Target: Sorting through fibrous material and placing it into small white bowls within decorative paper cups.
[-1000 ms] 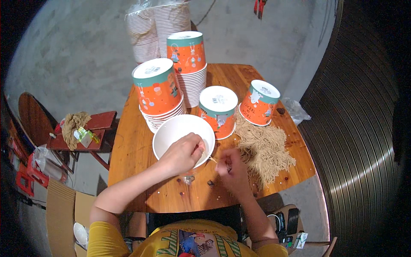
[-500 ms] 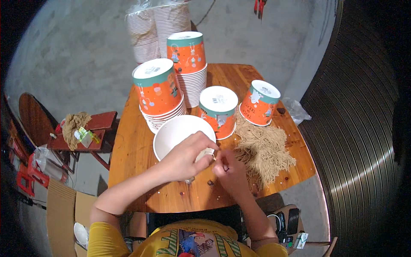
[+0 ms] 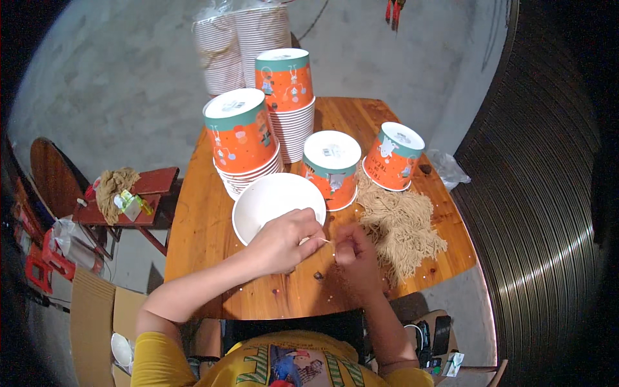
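A white-lined paper bucket [image 3: 271, 197] rests on the table in front of me, its open mouth facing up toward me. My left hand [image 3: 284, 240] lies across its near right rim, thumb and forefinger pinched on a short, pale string [image 3: 326, 240]. Just to the right, my right hand [image 3: 354, 255] is closed with its fingertips at the string's other end; the fingers are slightly blurred. Beyond it spreads a tangled heap of tan strings [image 3: 406, 235]. Whether the string passes through the bucket's wall is hidden by my left hand.
Upside-down orange and green paper buckets stand single [image 3: 332, 168] and in tall stacks [image 3: 242, 138] on the wooden table [image 3: 348, 116]. Wrapped white stacks [image 3: 261, 42] rise behind. A red bench [image 3: 151, 184] and a cardboard box [image 3: 93, 322] are at left, a ribbed shutter [image 3: 535, 193] at right.
My left hand has dropped slightly and its fingers have come closer together. My right hand has shifted a little rightward, and a short stretch of string now shows between the hands.
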A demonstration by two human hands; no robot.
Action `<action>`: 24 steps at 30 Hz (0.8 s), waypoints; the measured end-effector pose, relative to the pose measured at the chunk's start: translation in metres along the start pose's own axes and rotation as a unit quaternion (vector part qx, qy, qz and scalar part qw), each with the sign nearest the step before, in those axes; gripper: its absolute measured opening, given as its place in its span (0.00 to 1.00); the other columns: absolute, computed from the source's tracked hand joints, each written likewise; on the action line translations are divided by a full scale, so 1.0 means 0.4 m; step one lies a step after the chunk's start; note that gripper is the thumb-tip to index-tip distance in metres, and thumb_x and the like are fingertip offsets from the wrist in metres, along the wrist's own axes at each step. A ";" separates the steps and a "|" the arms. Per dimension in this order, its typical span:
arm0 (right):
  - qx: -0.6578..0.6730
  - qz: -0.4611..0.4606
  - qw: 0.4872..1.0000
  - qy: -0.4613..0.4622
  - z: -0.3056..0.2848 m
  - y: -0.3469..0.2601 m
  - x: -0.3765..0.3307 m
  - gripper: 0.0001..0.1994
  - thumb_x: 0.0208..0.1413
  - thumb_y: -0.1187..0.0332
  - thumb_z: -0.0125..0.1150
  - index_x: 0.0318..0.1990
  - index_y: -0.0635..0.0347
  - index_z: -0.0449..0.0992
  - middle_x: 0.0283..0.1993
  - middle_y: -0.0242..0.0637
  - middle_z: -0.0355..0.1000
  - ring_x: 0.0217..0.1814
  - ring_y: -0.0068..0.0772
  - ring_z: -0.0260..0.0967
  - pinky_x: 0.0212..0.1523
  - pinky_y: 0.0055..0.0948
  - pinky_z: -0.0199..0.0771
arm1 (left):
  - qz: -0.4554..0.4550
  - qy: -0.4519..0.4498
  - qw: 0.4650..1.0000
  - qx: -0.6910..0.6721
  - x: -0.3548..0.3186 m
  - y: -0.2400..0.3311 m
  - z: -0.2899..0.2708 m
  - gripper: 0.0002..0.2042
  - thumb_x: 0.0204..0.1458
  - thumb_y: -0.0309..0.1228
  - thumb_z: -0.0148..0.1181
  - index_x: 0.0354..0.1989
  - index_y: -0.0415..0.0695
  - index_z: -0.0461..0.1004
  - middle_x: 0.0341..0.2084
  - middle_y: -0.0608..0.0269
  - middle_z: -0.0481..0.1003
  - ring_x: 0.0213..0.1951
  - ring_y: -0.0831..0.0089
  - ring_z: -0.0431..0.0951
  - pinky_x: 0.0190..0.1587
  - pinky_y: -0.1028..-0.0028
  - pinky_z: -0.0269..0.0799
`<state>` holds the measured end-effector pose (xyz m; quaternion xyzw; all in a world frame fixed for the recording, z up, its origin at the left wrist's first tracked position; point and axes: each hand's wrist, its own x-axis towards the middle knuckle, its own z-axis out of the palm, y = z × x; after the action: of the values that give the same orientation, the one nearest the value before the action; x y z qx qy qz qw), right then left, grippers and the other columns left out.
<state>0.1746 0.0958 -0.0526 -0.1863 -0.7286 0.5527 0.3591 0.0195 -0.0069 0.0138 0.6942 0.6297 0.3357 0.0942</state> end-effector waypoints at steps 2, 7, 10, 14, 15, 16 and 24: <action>0.039 0.021 0.999 0.003 0.005 -0.005 0.001 0.03 0.54 0.73 0.49 0.35 0.56 0.64 0.26 0.24 0.60 0.24 0.15 0.57 0.25 0.18 0.59 | -0.013 0.001 1.000 -0.006 0.000 0.004 -0.004 0.07 0.50 0.31 0.57 0.29 0.40 0.74 0.28 0.56 0.69 0.36 0.59 0.72 0.39 0.64 0.69; 0.033 0.005 0.999 0.008 0.000 -0.002 -0.003 0.03 0.53 0.72 0.49 0.35 0.57 0.64 0.23 0.24 0.61 0.23 0.15 0.58 0.24 0.18 0.59 | -0.041 -0.003 0.999 -0.020 -0.004 0.007 -0.002 0.07 0.50 0.31 0.57 0.30 0.39 0.77 0.29 0.57 0.71 0.36 0.60 0.73 0.40 0.65 0.69; 0.027 0.017 0.999 0.003 0.000 -0.012 -0.008 0.04 0.52 0.73 0.49 0.36 0.58 0.64 0.22 0.24 0.61 0.23 0.15 0.59 0.25 0.18 0.59 | -0.051 -0.005 0.998 -0.021 -0.005 0.009 -0.001 0.08 0.51 0.31 0.57 0.32 0.40 0.78 0.30 0.57 0.71 0.36 0.60 0.74 0.40 0.66 0.69; -0.065 -0.011 0.998 0.010 0.002 -0.038 -0.019 0.06 0.52 0.74 0.52 0.38 0.58 0.65 0.26 0.32 0.67 0.27 0.22 0.66 0.29 0.25 0.66 | -0.064 0.006 0.998 -0.029 -0.008 0.013 -0.003 0.08 0.51 0.32 0.57 0.32 0.40 0.78 0.30 0.56 0.71 0.36 0.60 0.74 0.41 0.66 0.69; -0.112 0.020 0.993 0.003 0.001 -0.052 -0.022 0.08 0.53 0.73 0.53 0.40 0.58 0.66 0.29 0.37 0.70 0.32 0.31 0.72 0.34 0.32 0.72 | -0.070 0.005 0.997 -0.031 -0.008 0.015 -0.004 0.08 0.51 0.32 0.57 0.32 0.40 0.78 0.30 0.56 0.71 0.36 0.60 0.74 0.41 0.66 0.69; -0.112 0.020 0.994 0.003 0.004 -0.055 -0.020 0.08 0.53 0.73 0.53 0.40 0.58 0.66 0.29 0.37 0.70 0.32 0.31 0.72 0.34 0.32 0.72 | -0.071 0.004 0.997 -0.031 -0.010 0.013 -0.001 0.08 0.51 0.32 0.57 0.32 0.40 0.78 0.30 0.56 0.71 0.36 0.60 0.74 0.41 0.66 0.69; -0.049 0.063 0.997 -0.003 0.018 -0.066 -0.013 0.05 0.57 0.71 0.49 0.41 0.57 0.64 0.20 0.35 0.69 0.19 0.27 0.68 0.20 0.28 0.70 | -0.043 0.026 0.999 0.004 -0.012 0.011 0.004 0.05 0.50 0.26 0.58 0.31 0.38 0.77 0.28 0.59 0.72 0.34 0.64 0.75 0.39 0.70 0.70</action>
<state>0.1763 0.0791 -0.0304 -0.2476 -0.7426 0.5385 0.3120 0.0241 -0.0120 0.0135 0.6578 0.6626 0.3470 0.0890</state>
